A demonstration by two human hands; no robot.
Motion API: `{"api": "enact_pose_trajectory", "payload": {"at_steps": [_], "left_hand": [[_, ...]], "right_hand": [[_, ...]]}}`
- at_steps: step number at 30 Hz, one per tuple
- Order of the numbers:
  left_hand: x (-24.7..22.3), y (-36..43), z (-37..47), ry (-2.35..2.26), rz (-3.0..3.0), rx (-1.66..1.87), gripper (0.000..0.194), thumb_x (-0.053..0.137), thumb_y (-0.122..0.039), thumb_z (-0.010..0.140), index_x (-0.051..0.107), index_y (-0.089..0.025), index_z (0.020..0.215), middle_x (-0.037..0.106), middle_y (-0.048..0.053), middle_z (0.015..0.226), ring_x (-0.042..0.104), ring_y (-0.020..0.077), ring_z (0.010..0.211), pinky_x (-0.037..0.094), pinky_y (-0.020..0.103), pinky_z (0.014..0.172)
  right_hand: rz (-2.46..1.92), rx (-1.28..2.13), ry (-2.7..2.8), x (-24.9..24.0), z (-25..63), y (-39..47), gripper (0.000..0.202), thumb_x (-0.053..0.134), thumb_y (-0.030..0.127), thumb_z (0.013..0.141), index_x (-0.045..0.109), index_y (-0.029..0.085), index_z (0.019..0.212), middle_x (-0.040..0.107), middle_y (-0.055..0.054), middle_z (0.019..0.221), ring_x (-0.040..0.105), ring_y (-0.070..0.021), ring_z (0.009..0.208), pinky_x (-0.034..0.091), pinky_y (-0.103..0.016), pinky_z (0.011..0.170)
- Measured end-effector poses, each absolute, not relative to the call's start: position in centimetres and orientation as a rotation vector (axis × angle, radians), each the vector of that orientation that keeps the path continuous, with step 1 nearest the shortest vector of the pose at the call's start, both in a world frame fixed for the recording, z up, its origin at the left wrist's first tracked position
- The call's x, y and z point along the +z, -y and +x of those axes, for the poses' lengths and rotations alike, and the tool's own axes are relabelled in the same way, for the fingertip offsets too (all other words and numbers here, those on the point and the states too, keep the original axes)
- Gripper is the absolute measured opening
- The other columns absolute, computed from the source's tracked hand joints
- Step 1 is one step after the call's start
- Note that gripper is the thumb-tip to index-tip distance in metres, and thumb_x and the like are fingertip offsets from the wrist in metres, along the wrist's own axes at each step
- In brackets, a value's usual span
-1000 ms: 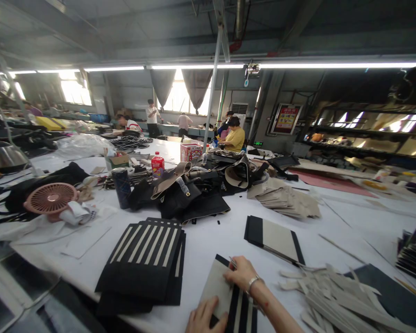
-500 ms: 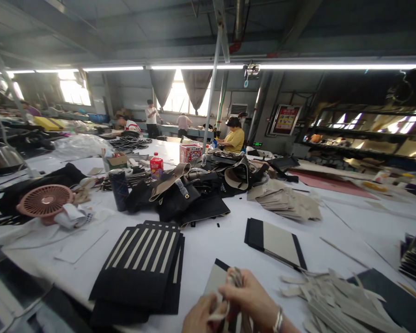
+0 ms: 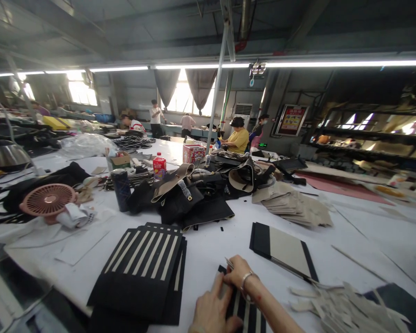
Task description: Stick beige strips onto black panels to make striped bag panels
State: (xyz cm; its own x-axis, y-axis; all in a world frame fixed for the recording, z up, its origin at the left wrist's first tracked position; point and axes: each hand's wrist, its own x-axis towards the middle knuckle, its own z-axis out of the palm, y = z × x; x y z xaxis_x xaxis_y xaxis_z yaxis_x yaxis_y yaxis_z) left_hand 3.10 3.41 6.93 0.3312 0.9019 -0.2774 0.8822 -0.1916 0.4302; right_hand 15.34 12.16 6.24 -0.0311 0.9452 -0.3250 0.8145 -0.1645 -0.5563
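At the far left of the white table (image 3: 211, 240) a kettle (image 3: 7, 156) stands behind a pink fan (image 3: 48, 201) lying face up among black bags and white scraps. Next comes a dark cup (image 3: 120, 189), a red-capped bottle (image 3: 158, 165) and a heap of black bags (image 3: 190, 194). Nearer the person lies a stack (image 3: 145, 268) of black pieces with pale stripes. Just right of it, at the bottom edge, both hands are close together on one striped piece (image 3: 242, 310): the left hand (image 3: 213, 307) lies flat on it with fingers spread, and the right hand (image 3: 238, 273), with a bracelet at the wrist, pinches a thin pale strip (image 3: 229, 263) at the piece's far edge. Beyond them lies a grey board (image 3: 284, 249) edged in black, and behind it a fanned pile of grey sheets (image 3: 294, 206). At the lower right, loose pale strips (image 3: 346, 307) lie heaped. A person in yellow (image 3: 238, 136) sits at the table's far end.
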Motion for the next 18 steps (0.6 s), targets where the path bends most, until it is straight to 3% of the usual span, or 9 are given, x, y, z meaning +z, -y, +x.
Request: {"api": "enact_pose_trajectory", "payload": {"at_steps": [7,12,16,18], "left_hand": [[7.3,-3.6,3.8,-1.637,2.060,0.070,0.078,0.062,-0.039,0.068,0.026,-0.034,0.138,0.020,0.004,0.149,0.059,0.0332,0.094,0.047,0.050,0.082],[6.8,-3.6,4.1,-1.639,2.072,0.157,0.060,0.060,-0.042,0.070,0.045,-0.032,0.127,0.027,0.003,0.146,0.060,0.0306,0.090,0.048,0.046,0.080],[6.3,-3.2,3.6,-1.619,2.075,0.272,0.055,0.057,-0.038,0.070,0.049,-0.030,0.123,0.044,0.005,0.134,0.060,0.0296,0.091,0.048,0.043,0.079],[6.3,-2.6,2.7,-1.536,2.113,0.325,0.063,0.060,-0.038,0.067,0.043,-0.035,0.127,0.041,0.001,0.136,0.057,0.0283,0.098,0.047,0.041,0.083]], "right_hand": [[-2.090,1.007,1.965,5.4,15.2,-13.1,0.012,0.058,0.009,0.045,0.058,0.017,0.055,0.061,-0.001,0.057,0.059,-0.0155,0.059,0.038,-0.021,0.048],[-2.117,0.958,1.994,5.9,14.3,-12.1,0.013,0.059,0.010,0.045,0.056,0.016,0.057,0.063,-0.006,0.065,0.061,-0.0191,0.066,0.039,-0.023,0.048],[-2.005,1.020,2.048,6.9,13.2,-9.5,0.010,0.054,0.008,0.046,0.056,0.017,0.051,0.058,0.000,0.056,0.058,-0.0154,0.060,0.035,-0.020,0.045],[-1.956,1.037,2.053,7.5,12.8,-8.6,0.010,0.052,0.010,0.049,0.057,0.018,0.053,0.055,0.003,0.051,0.055,-0.0130,0.055,0.032,-0.019,0.043]]}}
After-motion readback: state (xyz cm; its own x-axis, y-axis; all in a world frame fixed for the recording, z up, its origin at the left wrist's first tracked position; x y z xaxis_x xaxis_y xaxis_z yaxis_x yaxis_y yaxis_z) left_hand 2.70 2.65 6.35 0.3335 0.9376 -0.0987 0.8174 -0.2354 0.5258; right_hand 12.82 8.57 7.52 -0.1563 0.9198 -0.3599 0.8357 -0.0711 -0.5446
